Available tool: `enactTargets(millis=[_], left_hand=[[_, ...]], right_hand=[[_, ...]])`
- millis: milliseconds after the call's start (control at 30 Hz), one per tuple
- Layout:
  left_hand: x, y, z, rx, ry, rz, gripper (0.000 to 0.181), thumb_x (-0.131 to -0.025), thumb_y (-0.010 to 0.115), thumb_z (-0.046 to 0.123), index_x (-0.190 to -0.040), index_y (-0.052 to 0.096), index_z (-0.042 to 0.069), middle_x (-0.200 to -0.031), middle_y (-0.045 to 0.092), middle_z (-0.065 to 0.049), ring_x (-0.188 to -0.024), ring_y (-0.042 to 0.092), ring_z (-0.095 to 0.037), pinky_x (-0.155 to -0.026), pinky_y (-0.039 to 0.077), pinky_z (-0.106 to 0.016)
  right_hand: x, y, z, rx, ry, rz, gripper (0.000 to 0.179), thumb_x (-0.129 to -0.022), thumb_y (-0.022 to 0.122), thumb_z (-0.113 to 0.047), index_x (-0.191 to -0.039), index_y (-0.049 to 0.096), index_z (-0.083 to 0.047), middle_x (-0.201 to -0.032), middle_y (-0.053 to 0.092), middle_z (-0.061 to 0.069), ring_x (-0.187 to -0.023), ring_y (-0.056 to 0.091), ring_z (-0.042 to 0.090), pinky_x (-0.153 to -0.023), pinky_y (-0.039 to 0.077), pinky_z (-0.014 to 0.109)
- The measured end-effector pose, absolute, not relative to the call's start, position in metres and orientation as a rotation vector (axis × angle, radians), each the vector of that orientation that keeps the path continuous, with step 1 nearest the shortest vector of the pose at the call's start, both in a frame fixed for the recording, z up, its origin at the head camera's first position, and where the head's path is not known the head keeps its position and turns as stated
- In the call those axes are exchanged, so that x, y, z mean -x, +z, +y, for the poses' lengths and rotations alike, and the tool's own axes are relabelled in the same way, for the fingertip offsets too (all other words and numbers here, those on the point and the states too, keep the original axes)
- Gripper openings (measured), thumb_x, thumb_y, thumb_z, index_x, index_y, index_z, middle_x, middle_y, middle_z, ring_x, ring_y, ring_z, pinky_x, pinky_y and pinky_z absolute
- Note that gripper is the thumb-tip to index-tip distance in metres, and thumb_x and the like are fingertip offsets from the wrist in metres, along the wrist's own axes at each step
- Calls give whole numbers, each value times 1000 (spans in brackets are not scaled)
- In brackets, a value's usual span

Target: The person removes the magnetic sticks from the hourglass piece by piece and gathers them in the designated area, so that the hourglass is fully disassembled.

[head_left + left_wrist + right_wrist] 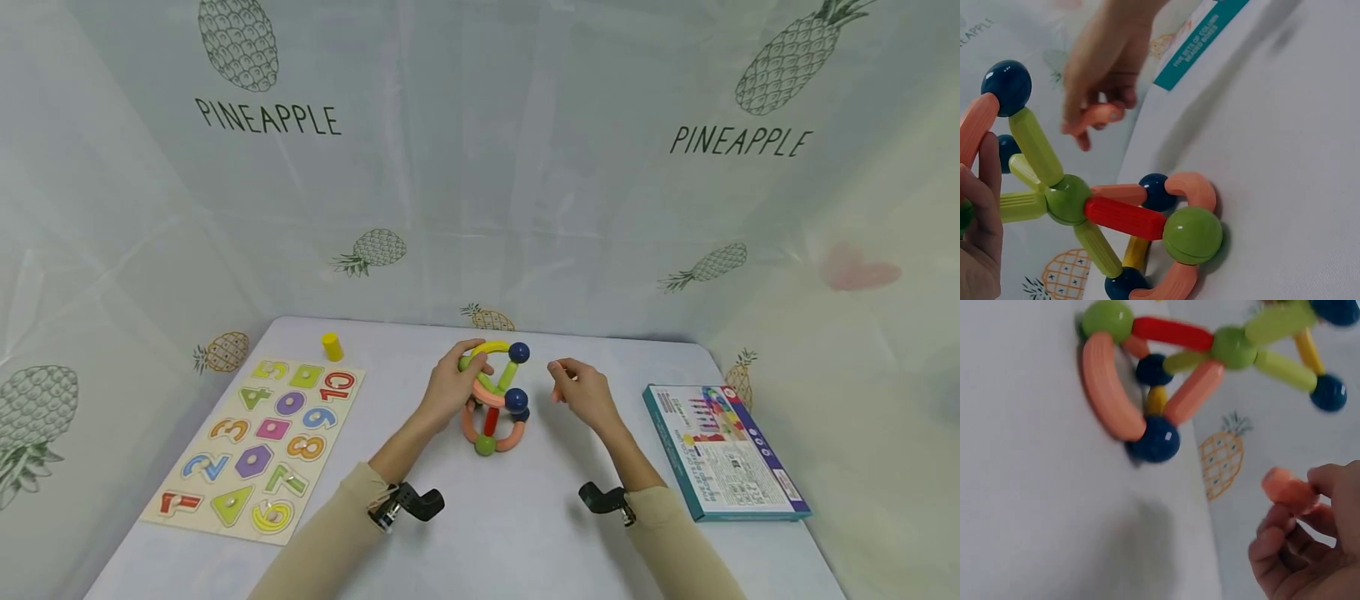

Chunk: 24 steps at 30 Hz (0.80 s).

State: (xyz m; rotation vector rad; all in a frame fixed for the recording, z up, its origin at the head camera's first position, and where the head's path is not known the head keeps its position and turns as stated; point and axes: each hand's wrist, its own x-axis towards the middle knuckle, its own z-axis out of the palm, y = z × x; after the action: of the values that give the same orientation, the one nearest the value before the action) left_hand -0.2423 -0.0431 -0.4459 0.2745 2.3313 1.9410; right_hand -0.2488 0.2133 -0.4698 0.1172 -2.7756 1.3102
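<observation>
A magnetic ball-and-stick structure (491, 419) stands on the table, built of blue and green balls joined by red, green, yellow and salmon sticks. My left hand (446, 390) grips its upper part from the left, at a green ball and the sticks beside it. The lower part touches the tabletop, with a green ball (1192, 235) and curved salmon sticks lying there. To the right of the structure and apart from it, my right hand (588, 395) pinches a curved salmon stick (1289, 490) between thumb and fingers. Part of that stick is hidden by the fingers.
A wooden number-and-shape puzzle board (281, 427) lies on the left of the table (525, 533). Behind it stands a small yellow cylinder (332, 347). On the right lies a flat teal-edged toy box (726, 454). A pineapple-print curtain (480, 183) hangs behind the table.
</observation>
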Motion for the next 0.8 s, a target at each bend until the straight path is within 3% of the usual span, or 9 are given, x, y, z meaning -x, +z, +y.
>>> enactTargets(millis=[133, 367, 467, 667, 800], left_hand=[[242, -446, -47, -259, 1936, 2319, 44, -105, 53, 39, -146, 48, 24, -101, 71, -4, -49, 50, -26, -43, 46, -27], [240, -446, -51, -240, 1914, 2308, 42, -106, 51, 37, -145, 49, 25, -105, 72, -8, -48, 47, -16, -45, 45, -28], [239, -446, -52, -247, 1912, 2305, 42, -105, 52, 38, -145, 49, 25, -105, 72, -8, -50, 49, -15, -46, 46, -28], [238, -446, -55, -246, 1930, 2274, 42, -105, 54, 38, -145, 50, 24, -100, 71, -5, -54, 52, -26, -47, 47, -29], [236, -445, -57, -252, 1937, 2257, 42, -105, 54, 36, -145, 50, 24, -102, 70, -11, -53, 51, -20, -48, 47, -30]], right_hand=[[257, -491, 226, -5, 1430, -2861, 43, -103, 57, -41, -125, 67, -6, -68, 64, 4, -64, 56, 23, -54, 46, 31], [267, -515, 232, 57, 1303, -2955, 41, -98, 66, -35, -123, 68, -3, -88, 68, 7, -76, 58, 20, -65, 46, 31], [271, -519, 232, 67, 1231, -2964, 39, -96, 69, -35, -120, 68, -4, -91, 69, 8, -77, 59, 21, -68, 47, 33], [277, -520, 230, 88, 1157, -2975, 37, -95, 70, -36, -114, 71, -5, -93, 70, 7, -84, 60, 23, -76, 49, 38], [277, -522, 228, 117, 1140, -2981, 36, -95, 70, -36, -112, 72, -5, -102, 72, 9, -90, 60, 25, -80, 49, 41]])
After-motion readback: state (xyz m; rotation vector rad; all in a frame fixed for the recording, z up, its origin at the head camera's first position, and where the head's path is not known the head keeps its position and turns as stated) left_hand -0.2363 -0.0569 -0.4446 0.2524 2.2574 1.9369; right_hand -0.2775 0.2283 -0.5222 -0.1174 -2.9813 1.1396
